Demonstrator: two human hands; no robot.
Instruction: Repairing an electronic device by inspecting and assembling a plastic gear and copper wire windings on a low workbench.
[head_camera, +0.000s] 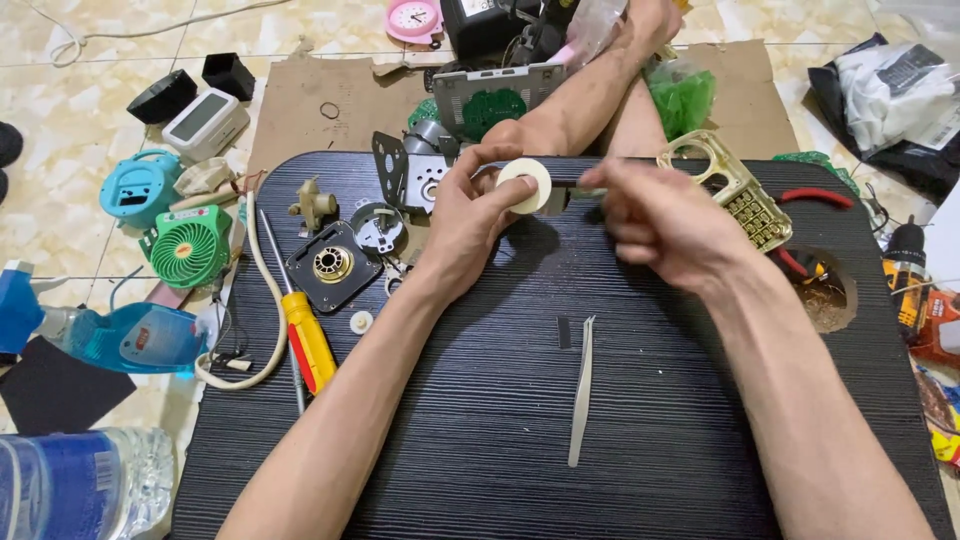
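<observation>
In the head view, a white tape roll (524, 185) is held upright above the far part of a black wood-grain tabletop (500, 420), pinched between the thumb and fingers of the left hand (468, 215). The right hand (665, 225) is seen just beside the roll, its fingers curled and pinched together at the roll's right edge, apparently on a strip drawn from it; what exactly is gripped there is blurred and cannot be told for certain. Metal tweezers (582, 390) are laid on the tabletop near the middle, below both hands and untouched. A yellow-handled screwdriver (305, 335) is placed by the left forearm, next to a black square part with a brass centre (332, 265) and a small white round piece (361, 321). A cream-coloured keypad frame (735, 190) and red-handled pliers (820, 197) are found beyond the right hand. Off the table, on the floor to the left, a green mini fan (187, 245), a blue spray bottle (120, 337) and a clear water bottle (80, 485) are seen.
</observation>
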